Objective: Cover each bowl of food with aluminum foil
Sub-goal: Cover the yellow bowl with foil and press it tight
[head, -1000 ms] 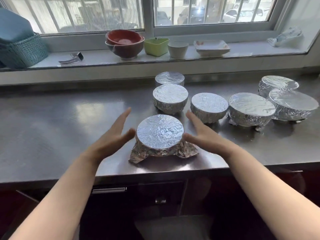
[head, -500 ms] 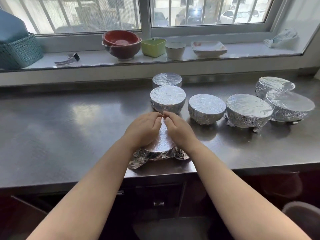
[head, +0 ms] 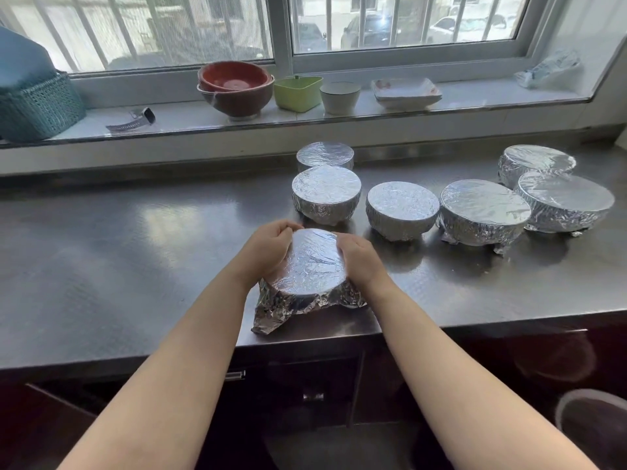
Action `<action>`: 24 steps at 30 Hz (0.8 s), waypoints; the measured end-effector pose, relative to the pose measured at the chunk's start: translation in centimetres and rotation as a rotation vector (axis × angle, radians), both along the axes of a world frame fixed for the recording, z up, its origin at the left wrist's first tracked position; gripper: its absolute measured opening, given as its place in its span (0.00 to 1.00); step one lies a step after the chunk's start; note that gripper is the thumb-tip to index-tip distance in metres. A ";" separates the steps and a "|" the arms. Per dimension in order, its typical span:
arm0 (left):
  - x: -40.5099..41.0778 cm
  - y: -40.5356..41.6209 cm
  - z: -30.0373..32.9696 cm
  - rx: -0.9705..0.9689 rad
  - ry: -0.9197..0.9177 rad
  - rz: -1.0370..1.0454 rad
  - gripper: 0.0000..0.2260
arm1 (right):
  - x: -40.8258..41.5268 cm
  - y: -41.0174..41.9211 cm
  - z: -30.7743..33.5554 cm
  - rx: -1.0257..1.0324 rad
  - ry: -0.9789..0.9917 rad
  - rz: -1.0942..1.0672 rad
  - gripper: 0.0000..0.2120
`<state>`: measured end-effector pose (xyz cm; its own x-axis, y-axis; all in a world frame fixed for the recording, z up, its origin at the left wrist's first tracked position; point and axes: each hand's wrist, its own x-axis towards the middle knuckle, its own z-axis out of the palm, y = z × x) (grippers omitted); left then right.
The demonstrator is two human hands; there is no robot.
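A foil-covered bowl [head: 310, 262] sits near the front edge of the steel counter [head: 118, 252]. Loose crumpled foil [head: 271, 317] flares out at its base toward me. My left hand [head: 268, 249] curls round the bowl's left rim and my right hand [head: 359, 259] curls round its right rim, fingers pressing the foil down the sides. Behind it stand several other bowls wrapped in foil: two in a column [head: 325, 191], one in the middle [head: 402, 205], and three to the right [head: 485, 212].
On the windowsill stand stacked red-brown bowls [head: 235, 86], a green container [head: 298, 93], a white cup [head: 340, 96], a square dish [head: 405, 91], a watch [head: 134, 120] and a teal basket [head: 34, 106]. Dark cabinet doors [head: 305, 395] are below the counter.
My hands went from open at either side of the bowl, to meeting on top of the foil, to spread apart round the rim. The bowl stays in place.
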<state>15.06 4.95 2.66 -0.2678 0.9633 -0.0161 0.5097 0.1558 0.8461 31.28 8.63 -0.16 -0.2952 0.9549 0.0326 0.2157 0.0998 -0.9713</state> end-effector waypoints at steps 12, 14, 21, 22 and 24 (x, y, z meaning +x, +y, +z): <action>0.0 0.2 0.5 -0.031 0.448 0.150 0.15 | -0.5 -0.5 0.0 0.022 0.011 -0.027 0.18; 1.1 -1.1 0.6 0.150 0.555 0.149 0.17 | -0.5 -0.5 0.1 0.039 -0.010 -0.033 0.19; 2.7 -2.5 -0.7 0.018 0.704 -0.038 0.24 | -0.2 -0.3 0.9 0.076 -0.163 -0.005 0.16; 2.7 -2.4 -0.7 0.027 0.713 -0.036 0.23 | -0.1 -0.5 1.5 0.120 -0.153 -0.020 0.18; 2.8 -2.3 -0.8 0.058 0.733 -0.027 0.23 | -0.5 -0.6 2.2 0.185 -0.113 0.021 0.20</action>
